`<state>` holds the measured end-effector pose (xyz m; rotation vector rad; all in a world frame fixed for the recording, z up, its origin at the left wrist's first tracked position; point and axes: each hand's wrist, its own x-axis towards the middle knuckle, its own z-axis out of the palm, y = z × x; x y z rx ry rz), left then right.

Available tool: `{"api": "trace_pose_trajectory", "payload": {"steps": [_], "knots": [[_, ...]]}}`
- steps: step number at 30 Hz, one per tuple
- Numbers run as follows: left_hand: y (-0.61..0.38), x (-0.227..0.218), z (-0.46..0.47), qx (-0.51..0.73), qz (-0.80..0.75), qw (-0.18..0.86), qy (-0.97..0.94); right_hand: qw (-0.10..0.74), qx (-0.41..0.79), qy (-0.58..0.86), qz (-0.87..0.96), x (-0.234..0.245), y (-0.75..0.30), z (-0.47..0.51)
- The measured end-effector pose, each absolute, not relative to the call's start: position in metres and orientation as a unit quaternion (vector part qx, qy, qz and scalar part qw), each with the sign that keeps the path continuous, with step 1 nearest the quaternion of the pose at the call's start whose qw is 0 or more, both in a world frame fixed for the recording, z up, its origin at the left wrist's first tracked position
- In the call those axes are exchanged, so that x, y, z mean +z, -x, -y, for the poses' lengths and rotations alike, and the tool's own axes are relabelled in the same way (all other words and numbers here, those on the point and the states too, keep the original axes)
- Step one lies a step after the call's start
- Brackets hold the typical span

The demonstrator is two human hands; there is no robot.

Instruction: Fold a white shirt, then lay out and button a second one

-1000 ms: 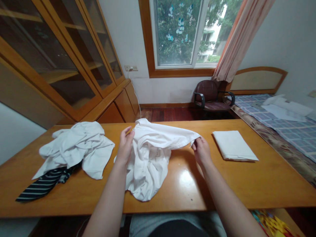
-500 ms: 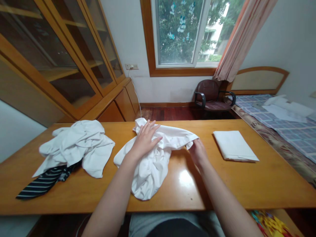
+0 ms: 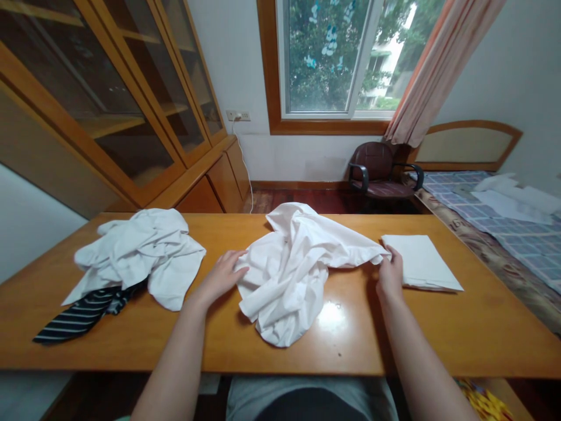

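A crumpled white shirt point(image 3: 291, 275) lies on the wooden table in front of me. My right hand point(image 3: 390, 272) pinches a narrow end of it, pulled out to the right and close to the folded white cloth point(image 3: 425, 263). At the shirt's left edge rests my left hand point(image 3: 223, 275), its thumb and fingers apart and the fingertips against the fabric. Further left sits another rumpled white garment point(image 3: 144, 251). A black tie with light stripes point(image 3: 83, 313) sticks out from under that pile.
The wooden table point(image 3: 272, 359) spans the view. Behind it stand a glass-door cabinet point(image 3: 127, 105) on the left and a dark red armchair point(image 3: 372, 169). A bed point(image 3: 495, 204) is on the right. Yellow fabric point(image 3: 486, 403) shows below the table's front edge.
My right hand has drawn the shirt's end to the right, and the whole shirt has shifted that way. My left hand has come off its top to the left edge.
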<state>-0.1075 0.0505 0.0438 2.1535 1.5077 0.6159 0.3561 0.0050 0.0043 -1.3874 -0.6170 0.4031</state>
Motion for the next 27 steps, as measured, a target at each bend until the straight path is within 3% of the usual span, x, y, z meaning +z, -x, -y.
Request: {"api": "trace_pose_trajectory", "payload": {"steps": [3, 6, 11, 15, 21, 27], "knots": [[0.104, 0.034, -0.046, 0.209, -0.511, 0.247, -0.796, 0.618, 0.001, 0.688, 0.380, 0.021, -0.351, 0.005], [0.093, 0.028, -0.046, 0.200, -0.493, 0.262, -0.805, 0.550, -0.091, 0.631, 0.539, 0.047, -0.332, 0.010], [0.074, 0.015, -0.051, 0.186, -0.487, 0.285, -0.805, 0.353, -0.042, 0.444, 0.823, 0.076, -0.280, 0.007], [0.067, 0.009, -0.053, 0.208, -0.490, 0.287, -0.796, 0.245, -0.029, 0.462, 0.852, 0.069, -0.249, -0.002], [0.078, 0.019, -0.055, 0.279, -0.530, 0.264, -0.756, 0.253, -0.010, 0.532, 0.808, 0.051, -0.255, -0.012], [0.098, 0.036, -0.058, 0.390, -0.592, 0.191, -0.679, 0.433, 0.059, 0.587, 0.681, 0.047, -0.284, -0.011]]}}
